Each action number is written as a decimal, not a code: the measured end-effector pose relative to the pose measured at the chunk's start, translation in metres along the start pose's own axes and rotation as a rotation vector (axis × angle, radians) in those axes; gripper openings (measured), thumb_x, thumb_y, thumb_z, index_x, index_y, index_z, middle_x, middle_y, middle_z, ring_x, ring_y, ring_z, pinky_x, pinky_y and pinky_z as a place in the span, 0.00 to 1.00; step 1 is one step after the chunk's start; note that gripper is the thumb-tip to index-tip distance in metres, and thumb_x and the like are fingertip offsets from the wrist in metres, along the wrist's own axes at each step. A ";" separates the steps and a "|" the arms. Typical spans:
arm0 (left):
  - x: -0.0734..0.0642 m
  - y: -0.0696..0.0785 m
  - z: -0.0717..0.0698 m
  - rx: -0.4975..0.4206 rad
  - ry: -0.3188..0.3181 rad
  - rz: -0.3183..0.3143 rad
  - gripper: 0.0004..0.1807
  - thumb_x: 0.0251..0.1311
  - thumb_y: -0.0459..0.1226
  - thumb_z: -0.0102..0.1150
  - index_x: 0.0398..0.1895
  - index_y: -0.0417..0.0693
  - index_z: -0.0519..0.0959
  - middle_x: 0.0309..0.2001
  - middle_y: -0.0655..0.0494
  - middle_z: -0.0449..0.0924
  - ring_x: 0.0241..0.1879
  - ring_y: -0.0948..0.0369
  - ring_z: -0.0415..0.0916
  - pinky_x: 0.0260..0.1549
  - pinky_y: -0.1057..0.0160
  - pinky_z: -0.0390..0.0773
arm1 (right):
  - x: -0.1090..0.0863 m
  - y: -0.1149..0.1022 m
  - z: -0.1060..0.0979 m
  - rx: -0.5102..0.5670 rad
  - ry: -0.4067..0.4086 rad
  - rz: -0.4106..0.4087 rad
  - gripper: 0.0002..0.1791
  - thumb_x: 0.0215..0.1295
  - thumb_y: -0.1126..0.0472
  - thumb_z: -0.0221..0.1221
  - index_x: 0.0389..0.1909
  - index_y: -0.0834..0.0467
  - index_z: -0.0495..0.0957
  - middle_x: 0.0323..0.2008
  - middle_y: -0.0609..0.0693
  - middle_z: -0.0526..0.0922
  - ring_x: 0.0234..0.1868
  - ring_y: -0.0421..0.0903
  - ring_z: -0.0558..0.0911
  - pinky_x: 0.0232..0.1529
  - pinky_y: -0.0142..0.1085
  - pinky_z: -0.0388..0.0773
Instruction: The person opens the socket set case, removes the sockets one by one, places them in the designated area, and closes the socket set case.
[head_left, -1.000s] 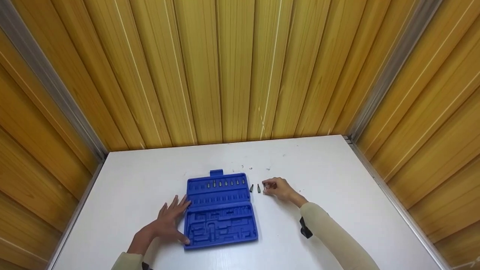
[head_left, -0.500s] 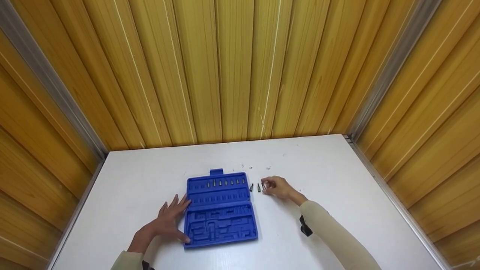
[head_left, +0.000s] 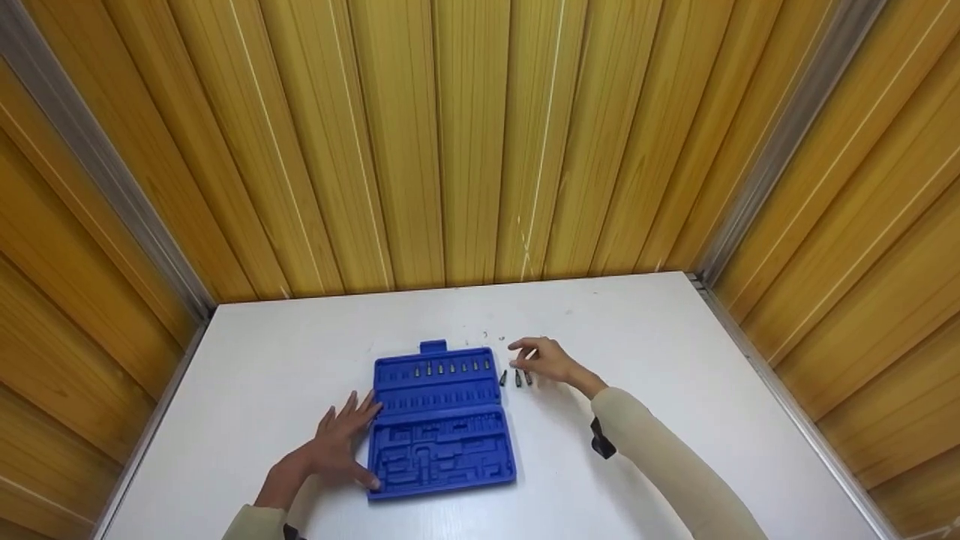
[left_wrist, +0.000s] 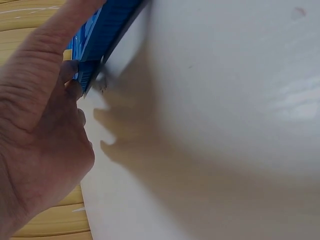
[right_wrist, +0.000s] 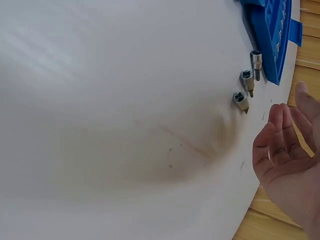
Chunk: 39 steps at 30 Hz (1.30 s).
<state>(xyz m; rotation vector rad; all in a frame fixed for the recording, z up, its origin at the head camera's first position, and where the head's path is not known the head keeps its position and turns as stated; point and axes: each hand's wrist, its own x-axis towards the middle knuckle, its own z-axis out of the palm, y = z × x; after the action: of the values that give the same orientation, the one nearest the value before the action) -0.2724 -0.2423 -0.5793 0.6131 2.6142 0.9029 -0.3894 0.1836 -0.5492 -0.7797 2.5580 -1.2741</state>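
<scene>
A blue plastic bit-socket case (head_left: pixel 437 414) lies unfolded on the white table. My left hand (head_left: pixel 334 446) rests along its left side, fingers spread at the edge and thumb on the near corner. Right of the case, three small metal bit sockets (right_wrist: pixel 240 101) lie side by side on the tabletop. Over them hovers my right hand (head_left: pixel 547 361), thumb and fingertips apart with nothing between them. In the right wrist view its fingers are loosely bent, clear of the sockets. Several more bit sockets (head_left: pixel 452 367) stand in the top row of the case.
The case's lower half has moulded hollows, and its latch tab (head_left: pixel 433 346) sticks out at the far side. Small dark specks (head_left: pixel 502 338) mark the white table (head_left: pixel 637 330) behind the case. Yellow wood-look panels (head_left: pixel 469 150) wall in the back and sides.
My right hand has let go of the rightmost bit socket, set beside the other two, and has risen a little away and left. The left hand has stayed in place.
</scene>
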 end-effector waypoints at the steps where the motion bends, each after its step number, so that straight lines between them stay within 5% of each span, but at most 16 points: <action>1: 0.000 0.000 0.000 -0.001 0.001 -0.002 0.76 0.29 0.52 0.88 0.81 0.40 0.50 0.83 0.38 0.36 0.80 0.33 0.25 0.73 0.25 0.27 | 0.004 -0.005 0.003 0.006 -0.014 -0.002 0.21 0.71 0.65 0.61 0.58 0.77 0.76 0.41 0.72 0.85 0.38 0.69 0.86 0.34 0.27 0.80; 12: 0.000 0.000 0.001 -0.003 0.007 0.012 0.75 0.29 0.53 0.87 0.81 0.41 0.51 0.83 0.38 0.37 0.80 0.32 0.26 0.72 0.25 0.27 | 0.046 -0.050 0.059 0.052 -0.101 0.011 0.21 0.74 0.61 0.60 0.60 0.72 0.77 0.44 0.67 0.87 0.43 0.65 0.87 0.34 0.35 0.84; 16: 0.001 -0.002 0.003 -0.008 0.001 0.011 0.75 0.30 0.54 0.87 0.82 0.43 0.51 0.83 0.38 0.37 0.80 0.32 0.26 0.72 0.25 0.26 | 0.062 -0.058 0.082 0.101 -0.089 0.003 0.21 0.73 0.63 0.60 0.60 0.73 0.77 0.45 0.69 0.87 0.44 0.67 0.87 0.36 0.40 0.88; 22: 0.001 -0.004 0.003 -0.030 -0.002 -0.003 0.74 0.32 0.55 0.86 0.82 0.44 0.51 0.83 0.40 0.37 0.81 0.33 0.25 0.72 0.26 0.25 | 0.081 -0.060 0.111 0.107 -0.027 -0.001 0.20 0.73 0.64 0.60 0.58 0.73 0.78 0.44 0.67 0.88 0.42 0.63 0.88 0.35 0.35 0.86; 29: -0.001 -0.004 0.002 -0.023 0.002 -0.009 0.74 0.31 0.55 0.86 0.82 0.45 0.51 0.83 0.40 0.37 0.81 0.33 0.26 0.72 0.25 0.26 | 0.088 -0.058 0.133 -0.061 0.162 0.051 0.14 0.71 0.61 0.62 0.50 0.67 0.85 0.40 0.60 0.89 0.38 0.50 0.86 0.40 0.36 0.83; 39: 0.002 -0.004 0.002 0.001 -0.004 -0.007 0.75 0.31 0.57 0.86 0.82 0.45 0.50 0.84 0.41 0.37 0.81 0.33 0.27 0.72 0.24 0.28 | 0.091 -0.061 0.149 -0.315 0.265 0.194 0.13 0.67 0.48 0.66 0.44 0.52 0.89 0.34 0.47 0.84 0.35 0.42 0.81 0.36 0.40 0.77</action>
<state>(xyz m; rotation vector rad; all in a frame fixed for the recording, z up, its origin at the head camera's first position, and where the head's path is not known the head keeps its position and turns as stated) -0.2745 -0.2432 -0.5831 0.6044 2.6114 0.8978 -0.3871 0.0022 -0.5871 -0.4160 3.0078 -0.9865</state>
